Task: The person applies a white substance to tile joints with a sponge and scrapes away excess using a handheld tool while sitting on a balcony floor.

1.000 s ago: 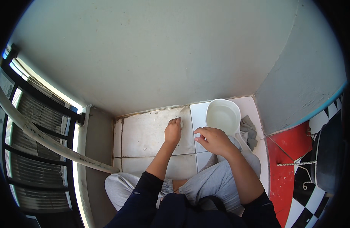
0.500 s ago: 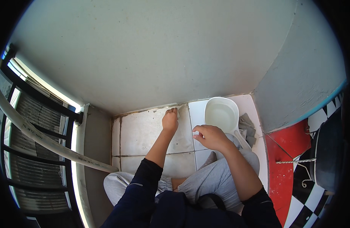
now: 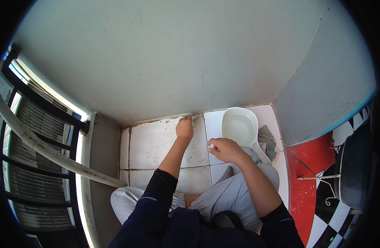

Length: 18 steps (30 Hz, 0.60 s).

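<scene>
We've got our left hand point(image 3: 185, 128) curled tight over stained white ceramic tiles point(image 3: 155, 144), contents unclear, our empty, loosely parted right hand point(image 3: 225, 149) near a round white plastic dipper point(image 3: 239, 110), seemingly placed handy.

Dipper point(image 3: 262, 154) on tiles point(image 3: 157, 142), beyond right hand point(image 3: 228, 149) (water point(image 3: 238, 127) inside); cloth point(image 3: 268, 142) right of dipper; railing point(image 3: 45, 104) far left.

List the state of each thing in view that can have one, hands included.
Left hand: fingers curled; whether it holds something is unclear.
Right hand: fingers loosely bent, thumb apart, nothing visible in it.
White tile: stained, grout lines dark in places.
White dipper: upright, holding liquid.
Grey cloth: crumpled.
</scene>
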Available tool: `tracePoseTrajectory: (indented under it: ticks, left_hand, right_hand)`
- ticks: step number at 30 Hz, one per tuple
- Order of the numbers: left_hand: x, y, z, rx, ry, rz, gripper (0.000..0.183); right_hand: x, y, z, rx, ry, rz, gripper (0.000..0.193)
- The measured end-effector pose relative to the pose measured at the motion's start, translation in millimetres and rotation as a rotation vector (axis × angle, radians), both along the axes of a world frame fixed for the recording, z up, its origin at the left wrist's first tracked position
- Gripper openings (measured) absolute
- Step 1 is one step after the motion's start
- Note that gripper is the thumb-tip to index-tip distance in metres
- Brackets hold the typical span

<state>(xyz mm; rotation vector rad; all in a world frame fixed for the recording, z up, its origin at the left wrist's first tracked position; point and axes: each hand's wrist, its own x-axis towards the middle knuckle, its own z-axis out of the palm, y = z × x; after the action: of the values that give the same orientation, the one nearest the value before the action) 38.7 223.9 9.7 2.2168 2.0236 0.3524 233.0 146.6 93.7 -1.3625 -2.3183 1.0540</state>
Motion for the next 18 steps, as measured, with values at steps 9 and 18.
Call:
tracePoseTrajectory:
  ticks: [9,18]
  left_hand:
    - [10.2,-136.4,-1.7,0.044,-0.072,-0.033,0.042]
    - [-0.4,-150.5,-9.5,0.074,-0.106,-0.082,0.044]
  right_hand:
    - [3.0,2.5,-8.0,-0.025,-0.055,-0.007,0.024]
    - [36.1,-5.9,33.8,0.119,0.322,-0.332,0.02]
